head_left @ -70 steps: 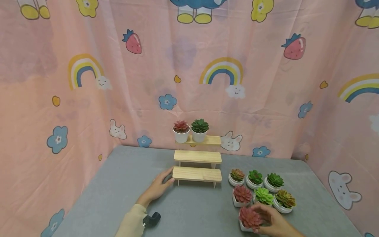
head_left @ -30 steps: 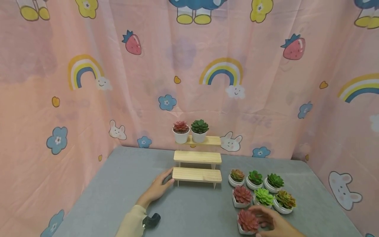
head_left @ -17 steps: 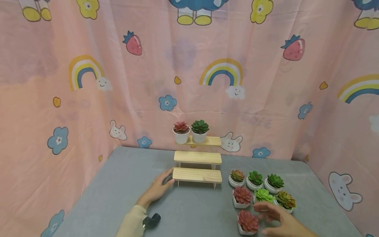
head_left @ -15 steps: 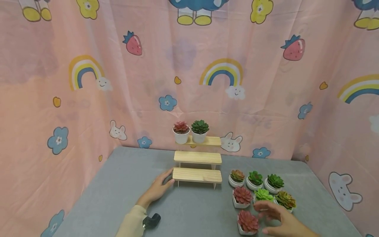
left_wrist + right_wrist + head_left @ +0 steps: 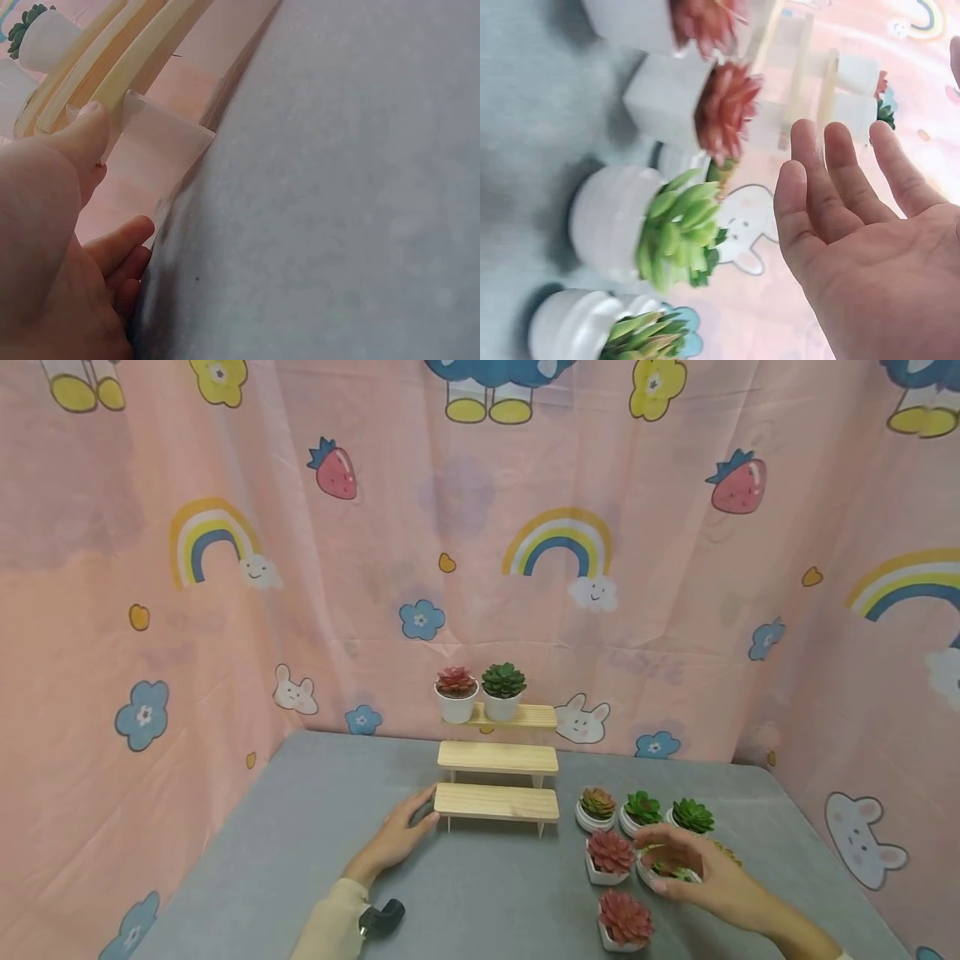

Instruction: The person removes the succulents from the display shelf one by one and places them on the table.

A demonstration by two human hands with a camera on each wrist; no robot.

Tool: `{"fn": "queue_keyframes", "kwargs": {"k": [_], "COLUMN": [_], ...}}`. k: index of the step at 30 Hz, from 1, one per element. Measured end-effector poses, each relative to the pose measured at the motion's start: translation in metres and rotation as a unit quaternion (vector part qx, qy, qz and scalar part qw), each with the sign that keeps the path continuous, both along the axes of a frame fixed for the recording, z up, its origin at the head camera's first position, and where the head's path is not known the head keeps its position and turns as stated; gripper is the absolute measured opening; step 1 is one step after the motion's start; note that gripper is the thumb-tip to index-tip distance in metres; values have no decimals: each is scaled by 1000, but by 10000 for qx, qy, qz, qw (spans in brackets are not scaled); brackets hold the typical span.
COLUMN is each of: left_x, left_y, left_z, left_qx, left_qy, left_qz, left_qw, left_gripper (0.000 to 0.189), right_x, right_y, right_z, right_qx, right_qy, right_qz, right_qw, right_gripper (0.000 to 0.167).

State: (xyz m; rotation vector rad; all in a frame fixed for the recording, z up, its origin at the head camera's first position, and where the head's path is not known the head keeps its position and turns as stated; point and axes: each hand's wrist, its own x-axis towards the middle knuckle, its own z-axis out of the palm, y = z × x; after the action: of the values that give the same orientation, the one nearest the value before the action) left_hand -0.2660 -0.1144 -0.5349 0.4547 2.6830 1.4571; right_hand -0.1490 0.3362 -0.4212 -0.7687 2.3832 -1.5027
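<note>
My left hand [image 5: 397, 833] holds the left end of the lowest step of a wooden three-step plant stand [image 5: 497, 802], thumb [image 5: 91, 124] at the step's edge and the lower fingers loose. Over a bright green potted succulent [image 5: 676, 232] is my right hand [image 5: 693, 868], fingers spread and loosely bent, holding nothing. From the head view the hand covers much of that plant. Nearer me stands a red succulent in a square white pot [image 5: 626, 920]; behind it is another red succulent [image 5: 609, 853]. On the top step sit a red succulent [image 5: 456, 695] and a dark green succulent [image 5: 503, 691] in white pots.
Behind the right hand stand an orange-green succulent [image 5: 597, 808] and two green ones [image 5: 640, 810], [image 5: 692, 816] in round white pots. A yellowish succulent [image 5: 646, 339] is largely hidden by the hand in the head view. A pink patterned curtain [image 5: 360, 568] backs the grey table [image 5: 465, 893].
My right hand has let go of the front red succulent, left it upright on the table, and moved away over the bright green one. The left hand stays at the stand.
</note>
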Motion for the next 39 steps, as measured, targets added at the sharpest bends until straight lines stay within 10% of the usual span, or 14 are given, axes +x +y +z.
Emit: {"fn": "queue_keyframes", "kwargs": {"k": [39], "left_x": [0], "left_y": [0], "left_z": [-2], "left_qx": [-57], "left_qy": [166], "left_qz": [-73], "left_qw": [9998], "left_gripper": [62], "right_x": [-113], "right_y": [-74], "right_z": [33], "right_qx": [331], "right_qy": [461], "right_qz": [-687], "right_qw": [9960], "right_gripper": [50]}}
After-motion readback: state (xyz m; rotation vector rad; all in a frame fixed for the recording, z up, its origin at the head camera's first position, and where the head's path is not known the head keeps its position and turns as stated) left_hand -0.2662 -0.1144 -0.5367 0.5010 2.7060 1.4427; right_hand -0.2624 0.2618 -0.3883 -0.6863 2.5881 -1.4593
